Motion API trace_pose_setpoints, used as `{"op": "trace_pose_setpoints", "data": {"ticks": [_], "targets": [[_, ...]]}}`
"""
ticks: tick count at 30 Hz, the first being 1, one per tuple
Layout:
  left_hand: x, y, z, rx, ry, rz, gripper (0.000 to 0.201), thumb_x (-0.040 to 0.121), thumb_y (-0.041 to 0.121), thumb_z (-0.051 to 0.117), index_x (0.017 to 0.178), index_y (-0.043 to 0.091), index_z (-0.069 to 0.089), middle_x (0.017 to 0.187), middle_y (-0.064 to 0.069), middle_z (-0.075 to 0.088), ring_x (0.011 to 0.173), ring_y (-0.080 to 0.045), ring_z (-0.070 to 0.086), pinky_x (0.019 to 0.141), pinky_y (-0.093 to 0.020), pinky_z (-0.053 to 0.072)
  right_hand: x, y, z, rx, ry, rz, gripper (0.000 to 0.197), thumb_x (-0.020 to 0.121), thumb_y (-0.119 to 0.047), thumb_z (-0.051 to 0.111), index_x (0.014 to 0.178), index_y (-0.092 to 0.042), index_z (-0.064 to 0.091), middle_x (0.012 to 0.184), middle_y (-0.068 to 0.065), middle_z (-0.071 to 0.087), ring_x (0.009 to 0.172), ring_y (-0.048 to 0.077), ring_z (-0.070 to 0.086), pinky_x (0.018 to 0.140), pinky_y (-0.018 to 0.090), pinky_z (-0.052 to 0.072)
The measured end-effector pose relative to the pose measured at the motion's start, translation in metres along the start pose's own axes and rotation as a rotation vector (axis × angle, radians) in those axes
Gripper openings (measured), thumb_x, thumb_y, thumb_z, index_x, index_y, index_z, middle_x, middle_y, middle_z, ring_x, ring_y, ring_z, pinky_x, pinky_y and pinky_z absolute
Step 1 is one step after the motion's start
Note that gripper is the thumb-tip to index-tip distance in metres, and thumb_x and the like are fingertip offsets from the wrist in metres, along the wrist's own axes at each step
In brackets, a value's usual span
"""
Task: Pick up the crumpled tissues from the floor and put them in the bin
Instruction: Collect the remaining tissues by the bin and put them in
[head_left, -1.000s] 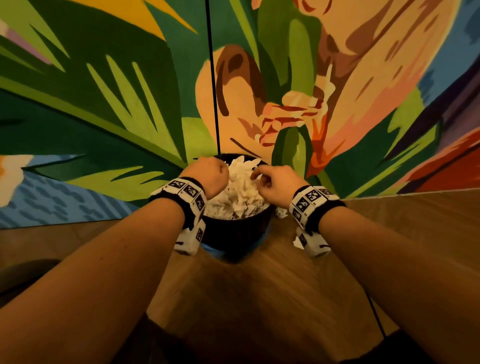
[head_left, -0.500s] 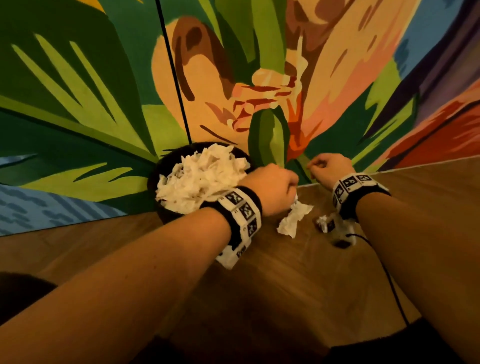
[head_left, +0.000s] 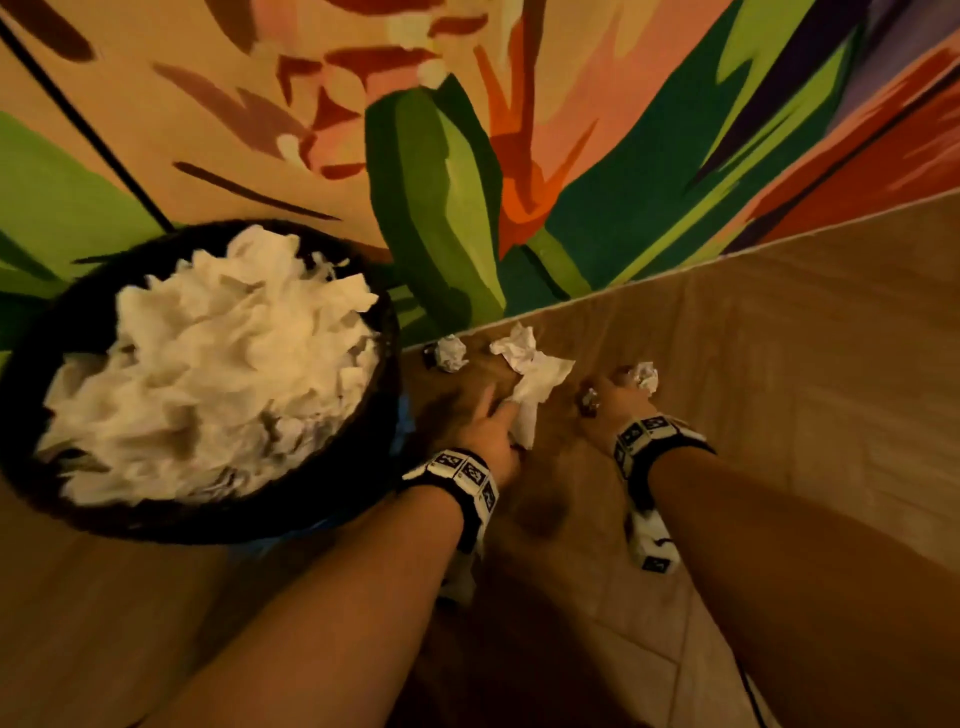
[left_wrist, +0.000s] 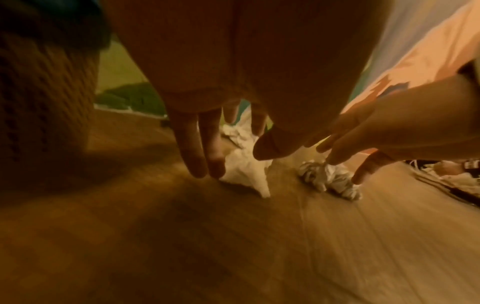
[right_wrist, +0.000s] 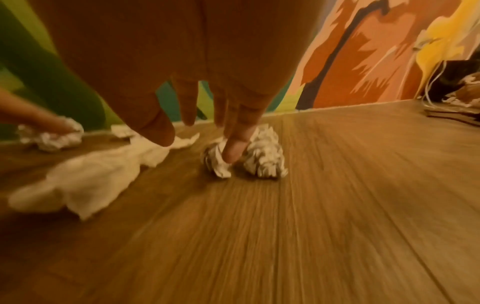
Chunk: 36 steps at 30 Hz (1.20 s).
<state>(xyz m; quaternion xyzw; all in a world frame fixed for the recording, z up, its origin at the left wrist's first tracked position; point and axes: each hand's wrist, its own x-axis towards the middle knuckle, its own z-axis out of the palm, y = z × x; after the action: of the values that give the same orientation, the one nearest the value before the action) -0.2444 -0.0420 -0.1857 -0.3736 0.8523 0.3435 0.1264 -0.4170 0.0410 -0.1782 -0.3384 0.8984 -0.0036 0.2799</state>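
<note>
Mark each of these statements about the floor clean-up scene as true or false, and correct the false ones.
1. The bin is heaped with white tissues. True.
2. The left hand reaches for the flat, loosely crumpled tissue on the floor. True.
3. The right hand is over the bin. False: it is down at two small tissue balls on the floor.
4. The bin stands to the right of both hands. False: it stands to their left.
5. The floor is carpeted. False: it is wood-look boards.
</note>
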Motion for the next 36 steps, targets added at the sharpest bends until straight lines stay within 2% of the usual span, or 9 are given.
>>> {"op": "trace_pose_setpoints", "data": {"ticks": [4, 7, 11, 17, 19, 21, 26, 30, 36], "targets": [[0.034, -0.005, 0.026, 0.040, -0.054, 0.022, 0.077, 0.093, 0.008, 0.052, 0.153, 0.040, 0.016, 0.162, 0.013, -0.010, 0.139, -0.030, 0.034, 0.112, -0.035, 0.030, 0.021, 0.008, 0.033, -0.094, -0.063, -0.016, 0.066, 0.087, -0.038, 0.061, 0.146, -0.028, 0.032, 0.154, 0.011, 0.022, 0.138, 0.040, 0.027, 0.109, 0.049, 0.033], [0.043, -0.008, 0.037, 0.090, -0.072, 0.034, 0.058, 0.097, 0.013, 0.050, 0.148, 0.034, 0.031, 0.160, 0.004, 0.012, 0.126, -0.030, 0.046, 0.103, -0.034, 0.037, 0.027, 0.013, 0.052, -0.085, -0.122, -0.062, 0.051, 0.091, -0.027, 0.055, 0.140, -0.026, 0.039, 0.145, 0.012, 0.030, 0.133, 0.041, 0.029, 0.106, 0.050, 0.037], [0.039, -0.011, 0.035, 0.165, 0.127, 0.100, 0.008, 0.096, 0.027, 0.051, 0.098, 0.023, 0.057, 0.115, 0.001, 0.053, 0.096, -0.024, 0.056, 0.076, -0.032, 0.041, 0.025, 0.011, 0.058, 0.027, -0.106, -0.192, 0.035, 0.088, -0.014, 0.051, 0.122, -0.019, 0.057, 0.132, 0.011, 0.046, 0.120, 0.035, 0.048, 0.098, 0.039, 0.044], [0.049, -0.010, 0.023, -0.201, 0.503, -0.084, 0.012, 0.100, 0.032, 0.044, 0.090, 0.027, 0.039, 0.067, -0.001, 0.056, 0.055, -0.020, 0.056, 0.043, -0.027, 0.039, 0.024, 0.024, 0.023, 0.172, 0.359, 0.094, 0.032, 0.087, -0.034, 0.056, 0.117, -0.026, 0.047, 0.132, 0.008, 0.036, 0.100, 0.033, 0.059, 0.071, 0.040, 0.051], [0.061, -0.001, 0.012, -0.382, 0.693, -0.144, 0.007, 0.102, 0.027, 0.040, 0.106, 0.032, 0.038, 0.074, 0.001, 0.062, 0.062, -0.020, 0.062, 0.044, -0.027, 0.043, 0.027, 0.039, 0.014, 0.192, 0.396, 0.220, 0.037, 0.087, -0.038, 0.056, 0.120, -0.029, 0.046, 0.134, 0.010, 0.033, 0.102, 0.034, 0.056, 0.076, 0.045, 0.054], [0.077, 0.002, 0.004, -0.455, 0.783, -0.202, 0.040, 0.094, 0.005, 0.042, 0.123, 0.032, 0.037, 0.109, -0.007, 0.061, 0.094, -0.025, 0.060, 0.072, -0.040, 0.052, 0.027, 0.051, 0.016, 0.145, 0.323, 0.254, 0.041, 0.086, -0.042, 0.056, 0.124, -0.030, 0.047, 0.127, 0.009, 0.034, 0.098, 0.034, 0.057, 0.076, 0.044, 0.054], [0.100, -0.001, 0.003, -0.055, 0.627, -0.340, 0.075, 0.073, -0.008, 0.049, 0.126, 0.044, 0.040, 0.158, 0.002, 0.002, 0.142, -0.035, 0.007, 0.104, -0.059, 0.026, 0.020, 0.069, 0.039, 0.067, 0.077, 0.191, 0.038, 0.090, -0.041, 0.056, 0.124, -0.026, 0.046, 0.126, 0.006, 0.044, 0.095, 0.029, 0.061, 0.071, 0.038, 0.051], [0.104, -0.013, 0.010, 0.014, 0.360, -0.395, 0.049, 0.079, 0.003, 0.049, 0.118, 0.033, 0.049, 0.149, -0.004, 0.012, 0.135, -0.039, 0.017, 0.107, -0.058, 0.025, 0.027, 0.074, 0.030, 0.131, 0.172, 0.165, 0.042, 0.088, -0.040, 0.050, 0.127, -0.027, 0.041, 0.123, 0.005, 0.051, 0.092, 0.030, 0.061, 0.065, 0.036, 0.044], [0.091, -0.013, 0.011, -0.132, 0.490, -0.292, 0.037, 0.085, 0.005, 0.050, 0.116, 0.022, 0.037, 0.133, -0.016, 0.029, 0.109, -0.039, 0.048, 0.076, -0.044, 0.046, 0.053, 0.078, 0.002, 0.212, 0.209, 0.206, 0.065, 0.088, -0.038, 0.059, 0.140, -0.038, 0.021, 0.153, 0.016, 0.018, 0.089, 0.038, 0.060, 0.062, 0.036, 0.046]]}}
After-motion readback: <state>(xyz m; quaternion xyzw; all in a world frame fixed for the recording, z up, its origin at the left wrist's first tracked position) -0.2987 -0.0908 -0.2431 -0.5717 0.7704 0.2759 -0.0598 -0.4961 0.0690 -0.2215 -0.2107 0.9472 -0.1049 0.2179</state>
